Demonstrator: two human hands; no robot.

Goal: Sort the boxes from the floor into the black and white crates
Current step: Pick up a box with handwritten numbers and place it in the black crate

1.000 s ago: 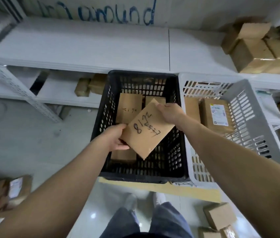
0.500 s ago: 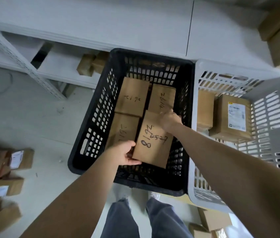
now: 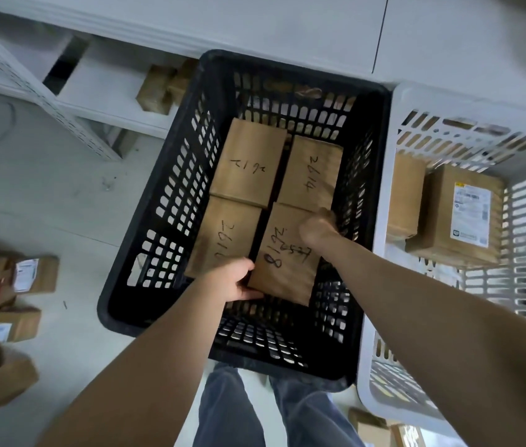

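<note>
Both my hands hold a flat brown box (image 3: 282,267) with black handwriting, low inside the black crate (image 3: 158,227). My left hand (image 3: 234,280) grips its near left corner; my right hand (image 3: 318,225) grips its far right edge. Three similar handwritten boxes lie on the crate floor: one (image 3: 248,162) at the far left, one (image 3: 311,172) at the far right, one (image 3: 222,233) at the near left. The white crate (image 3: 381,366) stands touching the black one on the right and holds a labelled box (image 3: 458,217) and a plain box (image 3: 405,195).
Several brown boxes (image 3: 6,304) with white labels lie on the floor at the left. White metal shelving (image 3: 100,88) runs behind the crates, with boxes (image 3: 164,85) on its low shelf. More boxes (image 3: 381,430) sit by my feet at the bottom right.
My hands have lowered the handwritten box from above the crate rim down among the boxes on the crate floor, turning it to line up beside them. My head has leaned in over the crate.
</note>
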